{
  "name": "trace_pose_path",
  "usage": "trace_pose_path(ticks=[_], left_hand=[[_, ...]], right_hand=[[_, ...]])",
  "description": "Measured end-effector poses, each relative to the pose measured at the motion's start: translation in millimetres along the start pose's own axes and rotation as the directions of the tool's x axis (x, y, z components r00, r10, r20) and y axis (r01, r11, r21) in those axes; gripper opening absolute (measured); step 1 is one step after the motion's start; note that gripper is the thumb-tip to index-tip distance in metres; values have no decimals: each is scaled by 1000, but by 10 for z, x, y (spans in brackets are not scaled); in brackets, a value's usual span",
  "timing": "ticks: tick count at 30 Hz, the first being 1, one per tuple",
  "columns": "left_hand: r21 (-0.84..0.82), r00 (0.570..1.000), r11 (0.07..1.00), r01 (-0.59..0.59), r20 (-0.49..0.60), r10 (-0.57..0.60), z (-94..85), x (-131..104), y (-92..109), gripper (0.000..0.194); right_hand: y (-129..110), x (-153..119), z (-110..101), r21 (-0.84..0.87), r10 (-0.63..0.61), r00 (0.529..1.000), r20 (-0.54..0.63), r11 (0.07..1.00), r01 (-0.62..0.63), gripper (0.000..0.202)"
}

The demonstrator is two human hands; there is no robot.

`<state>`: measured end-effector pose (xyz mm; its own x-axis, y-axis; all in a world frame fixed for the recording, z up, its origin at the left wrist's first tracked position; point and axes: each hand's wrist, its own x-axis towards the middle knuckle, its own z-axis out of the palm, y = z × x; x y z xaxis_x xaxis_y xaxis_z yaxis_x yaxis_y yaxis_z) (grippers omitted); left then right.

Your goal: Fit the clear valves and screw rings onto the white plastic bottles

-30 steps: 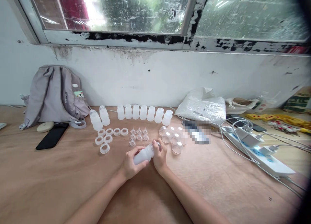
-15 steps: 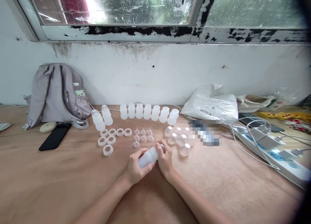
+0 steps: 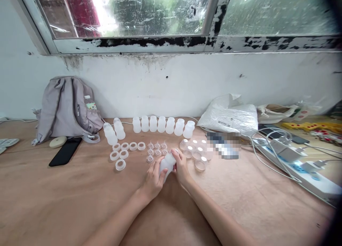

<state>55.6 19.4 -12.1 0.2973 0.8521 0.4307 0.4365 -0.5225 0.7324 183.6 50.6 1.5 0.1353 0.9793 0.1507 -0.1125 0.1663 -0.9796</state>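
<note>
A frosted white bottle (image 3: 167,163) is held between both hands in the middle, tilted. My left hand (image 3: 154,178) wraps round its left side and lower part. My right hand (image 3: 182,166) grips its upper right side, the thumb near the top. Just beyond the hands are clear nipple-shaped pieces (image 3: 150,158). To their left lie several translucent rings (image 3: 120,164). Several clear round caps (image 3: 200,163) rest right of my right hand. Open frosted bottles (image 3: 161,124) stand in a row behind, and two topped bottles (image 3: 110,134) stand at the row's left.
A grey backpack (image 3: 64,107), a black phone (image 3: 65,152) and a round cream object (image 3: 58,142) are at the left. Towards the right are a white plastic package (image 3: 231,116), a blurred-out item (image 3: 224,145) and a power strip (image 3: 307,171) with cables on the wooden table (image 3: 66,203).
The held bottle has turned more upright between my hands, and my left hand's fingers have shifted along it. The whole view has moved slightly.
</note>
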Motion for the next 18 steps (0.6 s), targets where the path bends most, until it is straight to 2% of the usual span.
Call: trace_pose_path(ticks=[3, 6, 11, 15, 18], left_hand=[[-73, 1000, 997, -2, 27, 4, 18, 24, -34, 46], [-180, 997, 982, 56, 60, -46, -16, 21, -25, 44], [-334, 993, 936, 114, 47, -105, -86, -76, -30, 45], [-428, 981, 884, 190, 47, -188, -118, -197, -64, 43], [-416, 976, 885, 210, 41, -212, -144, -251, -35, 42]], right_hand=[[-70, 50, -42, 219, 125, 983, 135, 964, -153, 37], [-81, 76, -75, 301, 99, 984, 146, 943, -140, 34], [-3, 84, -100, 254, 53, 990, 130, 963, -85, 24], [67, 92, -119, 193, 32, 993, 111, 980, -54, 29], [112, 91, -125, 130, 28, 994, 101, 991, -41, 33]])
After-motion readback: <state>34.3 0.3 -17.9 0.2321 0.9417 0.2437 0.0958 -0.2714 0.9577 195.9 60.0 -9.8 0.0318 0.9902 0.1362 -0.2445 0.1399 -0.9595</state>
